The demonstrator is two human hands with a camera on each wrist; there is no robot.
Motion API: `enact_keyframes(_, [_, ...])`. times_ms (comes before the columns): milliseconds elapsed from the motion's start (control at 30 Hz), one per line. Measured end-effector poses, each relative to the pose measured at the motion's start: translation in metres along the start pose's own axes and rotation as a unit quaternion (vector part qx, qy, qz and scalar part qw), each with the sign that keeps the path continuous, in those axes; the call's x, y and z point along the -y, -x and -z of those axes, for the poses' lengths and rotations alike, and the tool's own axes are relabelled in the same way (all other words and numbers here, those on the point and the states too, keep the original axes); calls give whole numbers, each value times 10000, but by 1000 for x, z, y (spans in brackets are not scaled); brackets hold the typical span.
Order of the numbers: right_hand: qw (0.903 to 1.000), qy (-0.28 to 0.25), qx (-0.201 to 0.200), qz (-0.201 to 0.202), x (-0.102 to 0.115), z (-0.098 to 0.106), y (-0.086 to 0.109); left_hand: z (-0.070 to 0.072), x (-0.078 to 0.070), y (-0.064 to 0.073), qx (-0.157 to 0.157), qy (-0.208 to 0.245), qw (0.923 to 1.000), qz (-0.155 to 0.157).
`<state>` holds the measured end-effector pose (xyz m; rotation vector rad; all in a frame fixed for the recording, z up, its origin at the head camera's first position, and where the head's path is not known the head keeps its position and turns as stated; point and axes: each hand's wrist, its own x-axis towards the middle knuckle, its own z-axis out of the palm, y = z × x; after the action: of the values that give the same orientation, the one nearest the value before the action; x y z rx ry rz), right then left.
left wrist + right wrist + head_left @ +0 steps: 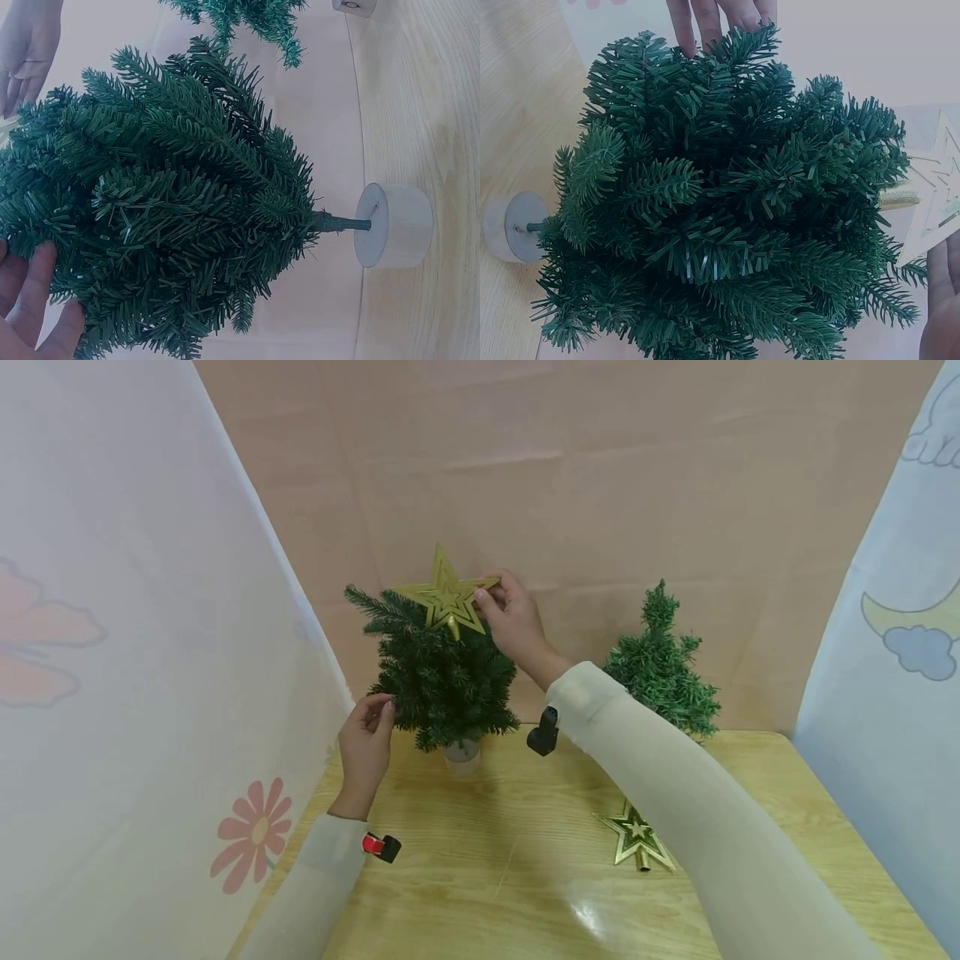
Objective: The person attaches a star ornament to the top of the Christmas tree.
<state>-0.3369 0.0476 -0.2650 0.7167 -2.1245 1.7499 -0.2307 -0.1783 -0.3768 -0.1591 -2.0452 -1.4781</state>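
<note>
A small artificial Christmas tree (453, 685) with dense green branches stands on a pale round base (462, 762). At its top is a gold star tree topper (444, 592), its short sleeve (900, 196) pointing down among the uppermost branches. My right hand (516, 622) pinches the star's right point between thumb and fingers. Low on the tree's left side, my left hand (365, 739) touches the outer needles with its fingertips; the left wrist view shows those fingers (34, 296) extended against the branches. Needles hide where the sleeve meets the treetop.
A second, brighter green tree (660, 664) stands to the right, partly behind my right sleeve (675, 777). Another gold star (633, 835) lies on the wooden table (480, 877) beside that sleeve. Patterned white cloth (150, 610) hangs at the left, with a pinkish cloth behind.
</note>
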Motion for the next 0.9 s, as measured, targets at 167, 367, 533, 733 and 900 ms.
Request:
enact_keyframes(167, [10000, 13, 5, 46, 0, 0, 0, 0, 1, 0, 46, -19, 10000, 35])
enact_keyframes(367, [10000, 37, 11, -3, -1, 0, 0, 1, 1, -1, 77, 46, 10000, -29])
enact_keyframes(533, [10000, 53, 45, -30, -1, 0, 0, 1, 2, -1, 79, 61, 9999, -56])
enact_keyframes(733, [10000, 77, 50, 27, -3, -1, -1, 1, 3, -1, 83, 65, 9999, -73])
enact_keyframes(900, [9998, 161, 53, 103, -3, -2, -2, 1, 3, -1, 88, 90, 9999, -13])
